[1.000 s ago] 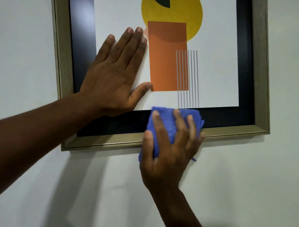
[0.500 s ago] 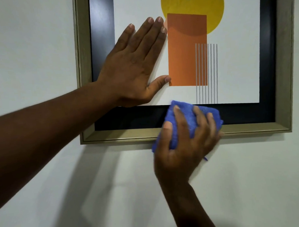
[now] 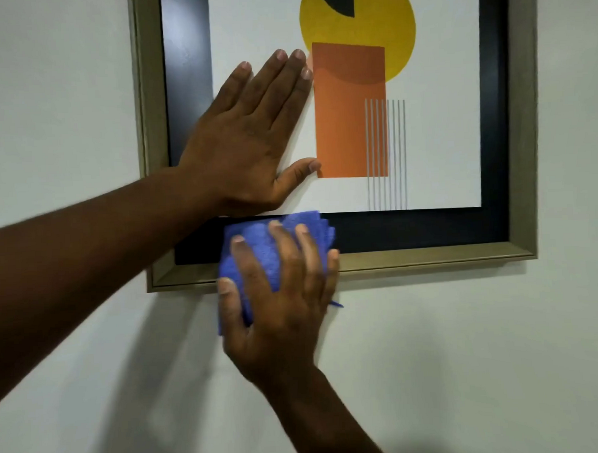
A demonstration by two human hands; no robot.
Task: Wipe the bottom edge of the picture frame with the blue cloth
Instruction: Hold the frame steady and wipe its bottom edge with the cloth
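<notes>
A lived-in room, likely a home. A picture frame (image 3: 523, 148) with abstract art hangs on a plain pale wall (image 3: 467, 356).

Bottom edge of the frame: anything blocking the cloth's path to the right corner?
Nothing visible. The folded blue cloth under the right hand sits left of centre; the gold-coloured bottom rail runs bare to the corner. The left hand presses higher up.

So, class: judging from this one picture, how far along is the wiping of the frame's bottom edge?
Done: cannot tell; no dust shows. In hand: the right hand presses the blue cloth on the bottom edge near its left end; the left hand lies flat on the picture. Left: likely the corner stretch.
</notes>
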